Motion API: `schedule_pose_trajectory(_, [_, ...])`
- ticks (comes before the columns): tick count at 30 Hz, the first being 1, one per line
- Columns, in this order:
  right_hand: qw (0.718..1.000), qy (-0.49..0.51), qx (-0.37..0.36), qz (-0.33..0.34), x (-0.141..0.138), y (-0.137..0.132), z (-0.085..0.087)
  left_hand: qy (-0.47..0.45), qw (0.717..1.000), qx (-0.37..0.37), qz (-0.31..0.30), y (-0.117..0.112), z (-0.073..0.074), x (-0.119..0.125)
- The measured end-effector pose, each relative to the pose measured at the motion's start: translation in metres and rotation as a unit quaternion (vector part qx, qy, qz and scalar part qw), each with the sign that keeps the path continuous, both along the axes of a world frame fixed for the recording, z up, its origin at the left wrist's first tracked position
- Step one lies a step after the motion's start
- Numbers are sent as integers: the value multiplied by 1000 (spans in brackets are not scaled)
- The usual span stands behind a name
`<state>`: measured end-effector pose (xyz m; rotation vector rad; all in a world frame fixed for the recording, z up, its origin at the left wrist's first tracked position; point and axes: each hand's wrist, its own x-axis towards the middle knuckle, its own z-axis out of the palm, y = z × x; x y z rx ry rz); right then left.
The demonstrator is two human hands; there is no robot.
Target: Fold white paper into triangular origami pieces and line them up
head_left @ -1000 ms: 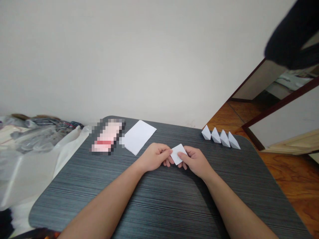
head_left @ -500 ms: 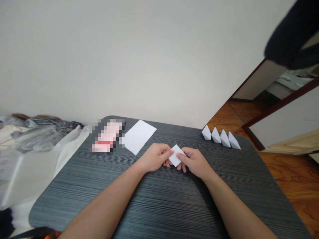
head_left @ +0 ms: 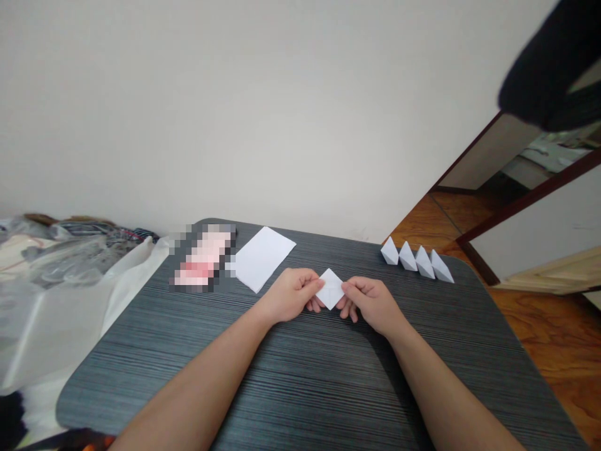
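Note:
Between my hands is a small white folded paper (head_left: 330,289), turned as a diamond with one corner pointing away from me. My left hand (head_left: 297,294) pinches its left corner, thumb on top and fingers underneath. On the opposite corner my right hand (head_left: 370,302) has the same kind of pinch. Faint crease lines show on the paper's upper face. A stack or sheet of white paper (head_left: 265,258) lies beyond my left hand. To the far right stand several folded white paper shapes (head_left: 407,257) in a row, pointed at the top.
A dark wood-grain table (head_left: 300,388) lies under my hands, against a pale wall (head_left: 291,113). At the table's back left is a pixelated pink object (head_left: 204,254). Plastic-wrapped items (head_left: 61,294) are heaped beyond the left edge. Wooden floor (head_left: 554,332) shows on the right.
My right thumb has slid outward from the paper's middle to its right corner. More of the paper's face shows now. My left hand has barely moved.

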<state>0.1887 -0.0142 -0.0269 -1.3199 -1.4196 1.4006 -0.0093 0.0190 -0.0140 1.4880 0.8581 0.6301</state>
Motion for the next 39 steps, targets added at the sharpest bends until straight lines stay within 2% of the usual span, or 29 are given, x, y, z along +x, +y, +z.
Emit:
schedule_pose_trajectory(13, [999, -15, 30, -23, 4, 0, 0, -23, 1000, 2, 11, 3, -1, 0])
schedule_pose_trajectory(20, [999, 17, 22, -19, 1, 0, 1, -15, 1000, 15, 11, 2, 1, -3])
schedule_pose_trajectory(25, [997, -24, 52, -44, 2, 0, 1, -13, 1000, 21, 17, 3, 0, -3])
schedule_pose_trajectory(31, [995, -40, 63, -61, 2, 0, 2, -23, 999, 12, 39, 3, -3, 0])
schedule_pose_trajectory(39, [995, -49, 59, -63, 2, 1, 1, -13, 997, 26, 71, 2, 2, -1])
